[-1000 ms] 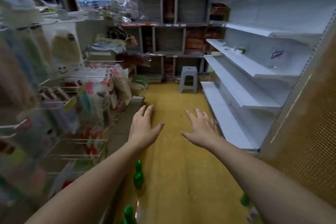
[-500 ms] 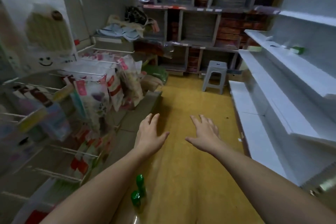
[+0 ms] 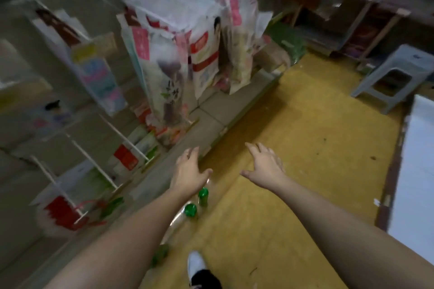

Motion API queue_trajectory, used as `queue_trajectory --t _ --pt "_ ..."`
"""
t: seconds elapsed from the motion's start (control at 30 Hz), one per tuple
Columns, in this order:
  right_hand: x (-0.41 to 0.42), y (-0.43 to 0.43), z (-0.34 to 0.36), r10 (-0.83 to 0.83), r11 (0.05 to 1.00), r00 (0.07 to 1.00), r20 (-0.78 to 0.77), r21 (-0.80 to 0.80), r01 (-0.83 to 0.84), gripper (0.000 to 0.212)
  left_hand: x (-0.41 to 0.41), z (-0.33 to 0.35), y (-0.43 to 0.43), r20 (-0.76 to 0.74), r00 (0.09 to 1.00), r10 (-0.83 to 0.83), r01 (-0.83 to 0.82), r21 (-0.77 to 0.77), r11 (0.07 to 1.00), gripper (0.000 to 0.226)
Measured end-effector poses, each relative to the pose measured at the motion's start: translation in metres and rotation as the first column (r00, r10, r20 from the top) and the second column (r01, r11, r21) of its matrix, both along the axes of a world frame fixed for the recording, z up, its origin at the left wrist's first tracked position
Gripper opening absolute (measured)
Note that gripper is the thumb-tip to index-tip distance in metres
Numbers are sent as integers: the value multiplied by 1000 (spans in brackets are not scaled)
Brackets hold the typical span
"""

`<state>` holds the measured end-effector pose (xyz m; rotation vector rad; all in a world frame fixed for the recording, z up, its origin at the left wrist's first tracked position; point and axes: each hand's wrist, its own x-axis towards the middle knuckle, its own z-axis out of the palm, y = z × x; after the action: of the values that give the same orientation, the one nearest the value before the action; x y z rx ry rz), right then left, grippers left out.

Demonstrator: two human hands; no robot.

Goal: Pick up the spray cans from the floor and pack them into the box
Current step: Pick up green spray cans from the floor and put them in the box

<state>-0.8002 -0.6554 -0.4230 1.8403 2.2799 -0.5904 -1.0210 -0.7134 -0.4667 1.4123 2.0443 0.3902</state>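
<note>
Two spray cans with green caps stand on the yellow floor by the base of the left rack: one spray can (image 3: 203,196) just below my left wrist, a second can (image 3: 190,210) nearer to me. A third green-capped can (image 3: 160,253) shows blurred beside my left forearm. My left hand (image 3: 189,171) hovers above them, palm down, fingers spread and holding nothing. My right hand (image 3: 264,166) is held out at the same height over bare floor, fingers spread and empty. No box is in view.
A display rack (image 3: 164,65) hung with packets and bags fills the left side, with a grey base ledge (image 3: 206,119) along the floor. A grey plastic stool (image 3: 394,80) stands at the far right. A white shelf base (image 3: 420,171) borders the right. My white shoe (image 3: 196,263) is below.
The view has tilted down and swung left toward the floor and the rack. Both hands stay outstretched and empty; the green-capped cans now sit closer under my left hand.
</note>
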Motion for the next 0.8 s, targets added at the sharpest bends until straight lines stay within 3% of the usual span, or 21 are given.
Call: queue_trajectory --t 0.2,0.43,0.63,0.8 --pt "-16 17 -129 137 975 989 51 -181 -126 92 -14 -124 -15 42 983 179 -167 -197 966 91" --pt "-21 30 -289 252 909 967 -30 -334 -248 94 -3 -270 -68 33 931 363 -330 -349 877 91" --pt "-22 49 -447 325 881 935 -139 -314 -353 101 3 -414 -93 36 825 564 -521 -338 784 101" --pt "-35 58 -560 142 919 938 -316 -309 -243 117 6 -529 -105 140 794 591 -551 -245 798 108"
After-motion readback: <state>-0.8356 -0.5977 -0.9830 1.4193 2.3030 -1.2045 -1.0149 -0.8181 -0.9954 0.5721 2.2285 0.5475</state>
